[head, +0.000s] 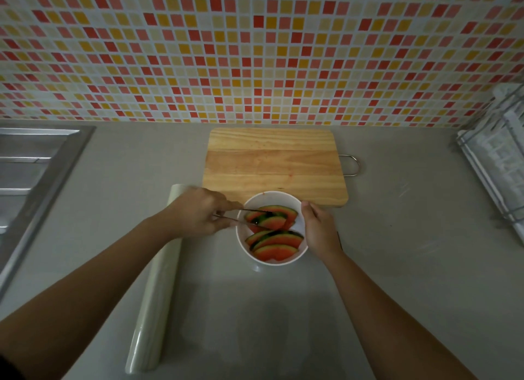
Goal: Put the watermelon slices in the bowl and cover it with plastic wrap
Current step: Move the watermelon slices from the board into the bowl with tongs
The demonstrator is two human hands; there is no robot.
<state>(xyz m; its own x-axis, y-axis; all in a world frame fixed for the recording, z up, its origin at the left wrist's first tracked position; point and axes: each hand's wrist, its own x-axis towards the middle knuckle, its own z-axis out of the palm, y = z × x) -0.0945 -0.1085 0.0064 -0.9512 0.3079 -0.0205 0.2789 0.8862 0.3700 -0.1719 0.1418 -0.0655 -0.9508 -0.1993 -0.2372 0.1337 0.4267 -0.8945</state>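
Observation:
A white bowl [269, 198] stands on the grey counter just in front of the wooden cutting board [272, 164]. Several watermelon slices [276, 245] lie inside it, red flesh with dark green rind. My left hand [198, 213] grips thin metal tongs [241, 215] whose tips reach over the bowl's left rim and touch a slice at the top of the bowl. My right hand [319, 229] holds the bowl's right rim. A roll of plastic wrap [154, 283] lies lengthwise on the counter to the left, partly under my left forearm.
A steel sink [31, 164] takes up the left side. A wire dish rack [499, 158] stands at the right edge. The cutting board has a metal loop handle [353, 165] on its right. A tiled wall rises behind the counter.

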